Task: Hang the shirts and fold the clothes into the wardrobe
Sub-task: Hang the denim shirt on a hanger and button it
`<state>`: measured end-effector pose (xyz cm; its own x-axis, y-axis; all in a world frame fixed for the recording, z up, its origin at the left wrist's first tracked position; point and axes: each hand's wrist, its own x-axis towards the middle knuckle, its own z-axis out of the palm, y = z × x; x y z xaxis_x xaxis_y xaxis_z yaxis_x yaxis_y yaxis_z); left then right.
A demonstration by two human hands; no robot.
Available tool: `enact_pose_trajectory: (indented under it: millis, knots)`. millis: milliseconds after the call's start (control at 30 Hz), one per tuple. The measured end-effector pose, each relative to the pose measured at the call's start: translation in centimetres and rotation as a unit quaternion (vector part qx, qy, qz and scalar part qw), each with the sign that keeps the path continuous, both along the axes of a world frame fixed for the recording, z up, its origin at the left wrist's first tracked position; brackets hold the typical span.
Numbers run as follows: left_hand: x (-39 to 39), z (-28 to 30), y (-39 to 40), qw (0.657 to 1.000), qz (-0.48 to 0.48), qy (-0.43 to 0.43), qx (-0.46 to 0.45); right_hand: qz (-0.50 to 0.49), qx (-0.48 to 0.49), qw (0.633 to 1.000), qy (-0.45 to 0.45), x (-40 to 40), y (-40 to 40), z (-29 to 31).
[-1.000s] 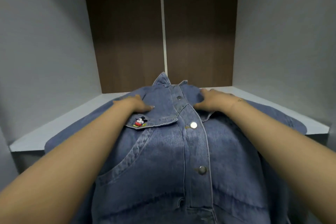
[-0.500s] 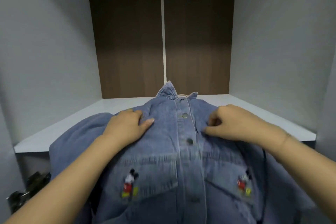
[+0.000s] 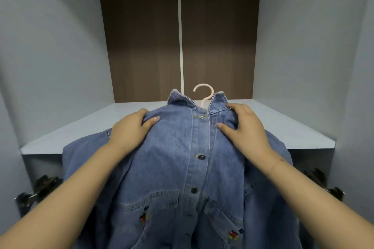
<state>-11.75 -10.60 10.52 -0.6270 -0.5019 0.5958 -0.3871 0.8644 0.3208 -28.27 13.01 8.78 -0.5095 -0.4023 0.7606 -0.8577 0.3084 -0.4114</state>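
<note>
Currently left hand and right hand gripping denim shirt shoulders, fingers curling into fabric, pink hanger hook poking above collar, shelf edge sitting right behind, hinges flanking.

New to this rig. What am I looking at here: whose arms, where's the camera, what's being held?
No robot here: a person wears one wide-angle camera on the head, looking forward and down, so the two bare arms are their own. The left hand and right hand each grip a shoulder of a blue denim shirt, buttoned up on a pale hanger whose hook sticks out at the collar. Behind is a wardrobe compartment: a pale shelf, grey side walls and a dark wood back panel. The shirt's upper part is in front of the shelf edge; whether it rests there I cannot tell.
</note>
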Motion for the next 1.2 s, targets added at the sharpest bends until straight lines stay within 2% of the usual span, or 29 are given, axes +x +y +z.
enact_pose_trajectory:
  millis: [133,267,367,533,667,733,833,933,1067,1133,1200]
  knots:
    - [3.3,-0.4,1.4,0.997,-0.033,0.067,0.026,0.087,-0.072,0.994,0.002,2.0,2.4,-1.4]
    - [6.9,-2.2,2.4,0.973,-0.094,0.171,0.126,0.093,-0.078,0.992,-0.027,2.9,5.4,-3.5]
    - [8.5,-4.2,4.0,0.963,-0.105,0.197,0.148,0.114,-0.086,0.988,-0.052,3.5,6.9,-5.5]
    - [11.0,-8.7,5.9,0.964,-0.13,0.158,0.168,0.193,-0.121,0.967,-0.118,5.6,8.3,-9.6]
    - [13.2,-11.7,5.5,0.957,-0.187,0.043,0.218,0.201,-0.151,0.959,-0.13,7.2,8.5,-12.5]
    - [13.7,-13.0,6.0,0.943,-0.223,-0.007,0.248,0.201,-0.166,0.956,-0.133,8.4,8.0,-13.2]
    - [14.1,-15.2,7.2,0.919,-0.276,-0.031,0.28,0.19,-0.14,0.963,-0.133,10.5,7.2,-14.4]
    - [14.9,-17.6,7.3,0.901,-0.276,-0.01,0.335,0.188,-0.105,0.965,-0.149,11.8,7.7,-15.8]
    - [14.7,-18.9,6.2,0.906,-0.247,0.043,0.341,0.165,-0.05,0.966,-0.195,12.6,10.4,-17.3]
    - [14.2,-18.8,5.8,0.903,-0.265,0.044,0.336,0.124,0.002,0.967,-0.221,13.0,11.6,-18.0]
    - [13.8,-18.9,5.5,0.899,-0.289,0.031,0.329,0.096,0.099,0.953,-0.271,13.0,13.0,-18.4]
